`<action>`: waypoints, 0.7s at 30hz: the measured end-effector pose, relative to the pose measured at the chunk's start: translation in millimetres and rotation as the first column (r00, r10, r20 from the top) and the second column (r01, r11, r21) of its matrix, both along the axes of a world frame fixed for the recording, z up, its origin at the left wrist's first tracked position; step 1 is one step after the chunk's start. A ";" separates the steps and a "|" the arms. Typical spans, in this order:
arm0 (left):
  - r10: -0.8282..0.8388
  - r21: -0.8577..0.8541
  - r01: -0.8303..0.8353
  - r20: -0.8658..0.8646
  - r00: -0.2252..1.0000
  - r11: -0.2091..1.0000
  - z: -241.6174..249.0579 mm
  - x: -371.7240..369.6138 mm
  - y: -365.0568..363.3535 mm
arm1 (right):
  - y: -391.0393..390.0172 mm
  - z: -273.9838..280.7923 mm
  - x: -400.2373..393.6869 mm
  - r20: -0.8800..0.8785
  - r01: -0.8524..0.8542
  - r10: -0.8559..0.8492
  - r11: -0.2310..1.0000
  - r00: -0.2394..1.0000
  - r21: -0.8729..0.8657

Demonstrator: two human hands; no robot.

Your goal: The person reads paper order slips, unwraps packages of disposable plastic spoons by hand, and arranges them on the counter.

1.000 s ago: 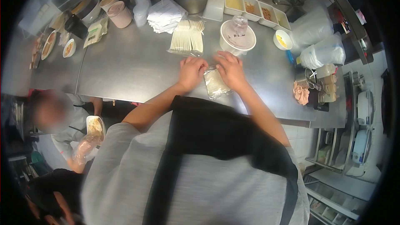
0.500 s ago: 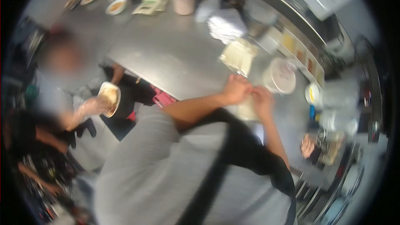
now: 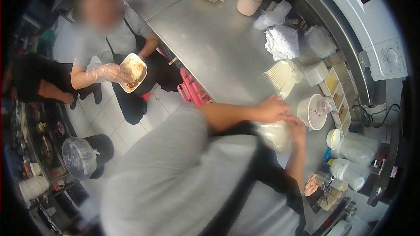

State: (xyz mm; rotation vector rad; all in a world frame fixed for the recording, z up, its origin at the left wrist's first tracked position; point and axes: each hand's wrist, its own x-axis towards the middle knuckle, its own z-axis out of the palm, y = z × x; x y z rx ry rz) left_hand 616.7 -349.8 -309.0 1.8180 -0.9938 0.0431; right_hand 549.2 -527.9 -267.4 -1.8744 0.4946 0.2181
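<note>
A small clear plastic bag (image 3: 276, 137) with whitish contents sits upright close against my apron, over the steel counter. My left hand (image 3: 272, 109) is closed, its fingers pinched at the bag's gathered top. From the other side, my right hand (image 3: 297, 126) pinches the same spot, and the two hands' fingertips meet. Exactly how the fingers grip the plastic is too small to make out. Just beyond my hands lies a fanned stack of cream-coloured flat pieces (image 3: 284, 78). Right of them stands a white tub (image 3: 311, 112) with a clear cup in it.
The steel counter (image 3: 214, 48) carries a pink tub (image 3: 250, 1), crumpled white papers (image 3: 282, 43), a compartment tray (image 3: 336, 91), a small bowl (image 3: 334, 139) and a plastic bottle (image 3: 350, 174). At left, a gloved co-worker (image 3: 105, 72) holds a food container (image 3: 133, 72). A lined bin (image 3: 81, 157) stands on the floor.
My view has turned, so the counter items appear lower and farther right. My hands remain together at the bag's top, and more of the bag shows. The co-worker still holds the food container.
</note>
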 end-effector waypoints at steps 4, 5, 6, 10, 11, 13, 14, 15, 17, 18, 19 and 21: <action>-0.048 0.083 0.044 0.053 0.997 0.996 -1.5 1.2 -2.5 | -1.1 -0.4 -4.0 0.024 -0.002 -0.002 0.991 1.000 0.136; -0.071 0.120 0.065 0.050 0.996 0.991 -0.2 1.4 -1.3 | -0.4 0.4 -2.6 -0.015 0.002 -0.001 0.993 1.000 0.117; -0.082 0.112 0.078 0.036 0.996 0.991 0.7 1.6 -0.7 | 0.1 1.6 -0.8 -0.052 0.005 0.000 0.995 0.999 0.097; -0.130 0.077 0.130 -0.006 0.992 0.989 1.0 1.0 -2.1 | -6.4 2.8 6.0 -0.119 -0.045 0.057 0.994 0.991 0.101; -0.138 0.067 0.138 -0.014 0.990 0.988 1.5 1.4 -2.1 | -8.6 -0.9 6.1 -0.092 -0.050 0.058 0.995 0.994 0.082; -0.175 0.105 0.177 -0.029 0.984 0.979 4.8 1.6 0.0 | -9.4 -13.9 4.4 -0.042 -0.068 0.070 0.997 0.997 0.049; -0.195 0.122 0.198 -0.040 0.980 0.973 6.7 0.7 0.3 | -9.7 -18.2 2.6 0.002 -0.080 0.080 0.997 0.997 -0.009; -0.194 0.118 0.197 -0.042 0.980 0.973 7.9 1.1 0.3 | -9.8 -22.8 -0.1 0.046 -0.086 0.090 0.994 0.995 -0.068; -0.196 0.112 0.200 -0.046 0.980 0.973 8.6 2.2 0.9 | -7.1 -33.1 -5.4 0.127 -0.077 0.099 0.982 0.987 -0.172; -0.165 0.096 0.169 -0.047 0.985 0.981 6.9 1.6 0.3 | -5.9 -40.0 -8.3 0.165 -0.062 0.100 0.974 0.981 -0.217; -0.135 0.079 0.138 -0.048 0.990 0.987 4.5 1.5 -1.2 | -0.9 -39.3 -10.5 0.204 -0.046 0.102 0.964 0.974 -0.263; -0.083 0.066 0.083 -0.007 0.997 0.994 0.0 0.9 -3.6 | 5.5 -32.2 -13.2 0.186 -0.032 0.103 0.935 0.977 -0.352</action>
